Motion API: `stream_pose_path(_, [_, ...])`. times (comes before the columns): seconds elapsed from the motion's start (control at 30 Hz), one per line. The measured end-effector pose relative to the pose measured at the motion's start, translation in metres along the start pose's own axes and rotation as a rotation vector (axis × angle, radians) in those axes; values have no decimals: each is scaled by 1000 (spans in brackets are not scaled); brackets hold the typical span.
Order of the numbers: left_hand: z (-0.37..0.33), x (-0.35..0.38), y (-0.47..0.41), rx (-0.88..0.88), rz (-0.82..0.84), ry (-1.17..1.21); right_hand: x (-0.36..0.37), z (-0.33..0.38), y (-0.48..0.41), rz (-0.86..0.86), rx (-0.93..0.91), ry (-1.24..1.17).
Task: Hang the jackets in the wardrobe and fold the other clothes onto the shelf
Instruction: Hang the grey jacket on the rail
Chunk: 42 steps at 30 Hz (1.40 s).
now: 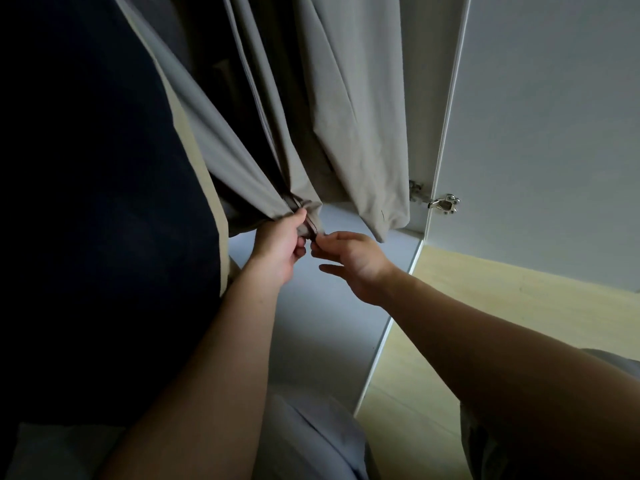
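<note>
Grey jacket [311, 98] hung inside the wardrobe, long axis vertical, hem directly ahead of both hands. Left hand [280, 244] gripped the bunched hem beside the zip [311, 227]. Right hand [356, 261] pinched the zip's lower end, other fingers loose, nearly touching the left. Judged: hands equally near; zip ran upward, away from them.

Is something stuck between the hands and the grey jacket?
Nothing visible. The left hand grips the jacket at its hem, and the right hand pinches the hem beside it.
</note>
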<state>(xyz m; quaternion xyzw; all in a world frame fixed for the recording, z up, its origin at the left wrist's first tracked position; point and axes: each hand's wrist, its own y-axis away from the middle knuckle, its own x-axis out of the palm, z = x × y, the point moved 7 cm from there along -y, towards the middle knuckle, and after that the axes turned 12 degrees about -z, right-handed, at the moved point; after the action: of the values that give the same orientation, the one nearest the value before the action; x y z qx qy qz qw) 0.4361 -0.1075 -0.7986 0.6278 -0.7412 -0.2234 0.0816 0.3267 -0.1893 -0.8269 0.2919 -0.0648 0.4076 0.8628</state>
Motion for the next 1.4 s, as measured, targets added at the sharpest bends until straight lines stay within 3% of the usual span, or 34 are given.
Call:
stream_pose_path(0.13, [0,-1,-6,6,-30,13,-2,1,0,68,62,-98])
stream_pose_path(0.27, [5,8,-3,-56,52,101,-9,-1,-2,6,121,-205])
stream_pose_path(0.53, [6,-9,-7,24,2,95,-13,-3,-1,-125,41,-100])
stream_pose_path(0.73, [7,-18,-6,108,63,59,-17,-4,-4,-193,101,-152])
stream_pose_path(1.03, [8,-24,-8,231,18,-61,-20,-16,-14,-293,192,-38])
stream_pose_path(1.27, [4,-25,-4,237,26,-3,-10,-15,-17,-238,236,-133])
stream_pose_path(1.4, [-5,-31,-4,334,-31,1,-5,-14,-16,-205,250,-208])
